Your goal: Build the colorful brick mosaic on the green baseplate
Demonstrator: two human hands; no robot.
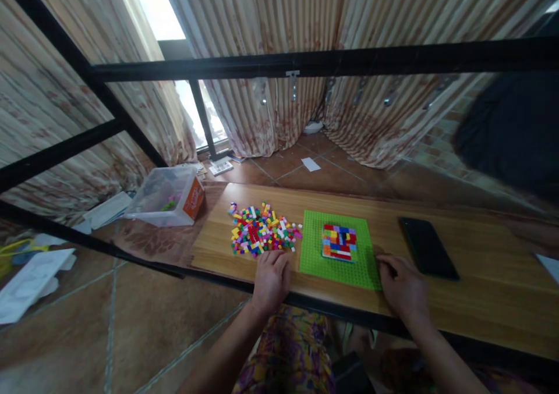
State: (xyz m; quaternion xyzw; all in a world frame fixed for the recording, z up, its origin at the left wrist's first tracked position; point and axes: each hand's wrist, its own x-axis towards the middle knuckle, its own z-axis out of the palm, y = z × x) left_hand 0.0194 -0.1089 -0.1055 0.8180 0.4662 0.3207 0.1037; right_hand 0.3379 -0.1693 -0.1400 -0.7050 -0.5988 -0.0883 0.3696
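A loose pile of small coloured toy bricks (262, 231) lies on the wooden table. At its near edge rests my left hand (271, 280), back upward, with the fingers curled in; whatever they may hold is hidden. A green baseplate (312, 248) lies to the right of the pile. On it sits a low, roughly square build of multicoloured bricks (339, 242), with red, blue, yellow, orange and white pieces. My right hand (402, 286) rests beside the baseplate's right edge, its fingers curled and closed. I cannot make out anything between them.
A black phone (428, 247) lies on the table (484, 289) right of the baseplate. On the left stands a clear plastic box (163, 199) with an orange label and a few pieces inside. A black metal bar (244, 68) crosses above the table, before striped curtains.
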